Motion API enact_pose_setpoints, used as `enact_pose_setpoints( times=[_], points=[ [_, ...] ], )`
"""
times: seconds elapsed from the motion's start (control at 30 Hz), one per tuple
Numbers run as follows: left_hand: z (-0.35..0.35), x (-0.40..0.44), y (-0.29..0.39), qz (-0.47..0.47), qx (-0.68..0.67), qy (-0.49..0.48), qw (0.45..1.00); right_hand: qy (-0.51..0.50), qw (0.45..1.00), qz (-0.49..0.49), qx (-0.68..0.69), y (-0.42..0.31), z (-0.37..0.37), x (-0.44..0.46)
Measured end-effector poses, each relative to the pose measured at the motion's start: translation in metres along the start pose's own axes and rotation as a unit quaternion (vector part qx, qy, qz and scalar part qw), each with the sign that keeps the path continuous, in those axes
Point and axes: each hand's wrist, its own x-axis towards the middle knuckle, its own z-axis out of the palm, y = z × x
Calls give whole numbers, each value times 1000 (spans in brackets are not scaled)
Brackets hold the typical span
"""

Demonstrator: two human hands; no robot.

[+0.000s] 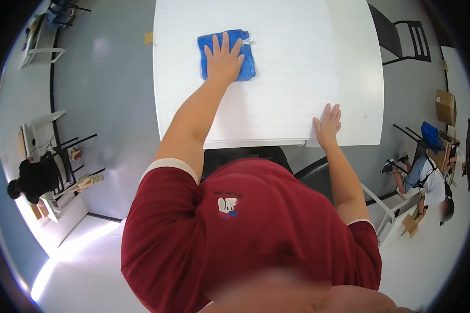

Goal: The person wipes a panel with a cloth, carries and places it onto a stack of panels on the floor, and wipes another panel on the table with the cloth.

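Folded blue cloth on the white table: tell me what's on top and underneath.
The bare left hand lies spread on the folded blue cloth, hiding part of it. The smooth white table shows around it; whatever lies directly beneath is covered.

Free tabletop [303, 62] beside blue cloth [246, 69]

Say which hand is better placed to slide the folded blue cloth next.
Likely the left hand: it lies spread on the folded blue cloth, while the right hand rests on the white tabletop, away from the cloth.
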Motion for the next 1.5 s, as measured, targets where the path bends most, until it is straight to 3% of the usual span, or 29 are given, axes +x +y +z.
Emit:
enact_pose_setpoints(
  times=[0.23, 0.47, 0.77, 0.93, 1.03, 1.27, 1.5],
  points=[
    [2, 9, 31, -42, -21, 4, 999, 8, 1000, -6, 8, 1, 6, -1],
    [11, 20, 118, 54, -61, -7, 997, 1, 1000, -8, 14, -2, 1, -1],
    [19, 27, 136, 9, -69, 12, 997, -7, 999, -10, 35, -9, 0, -4],
    [28, 44, 184, 77, -122, 20, 989, -21, 999, -4, 39, -7, -4, -3],
    [31, 45, 189, 92, -86, 9, 992, -32, 999, 1, 42, -9, -7, -2],
    [32, 50, 209, 54, -75, 6, 996, -46, 998, 8, 44, -13, -10, -3],
    [46, 62, 256, 77, -124, 6, 989, -29, 998, -9, 58, -9, -7, 2]
  ],
)
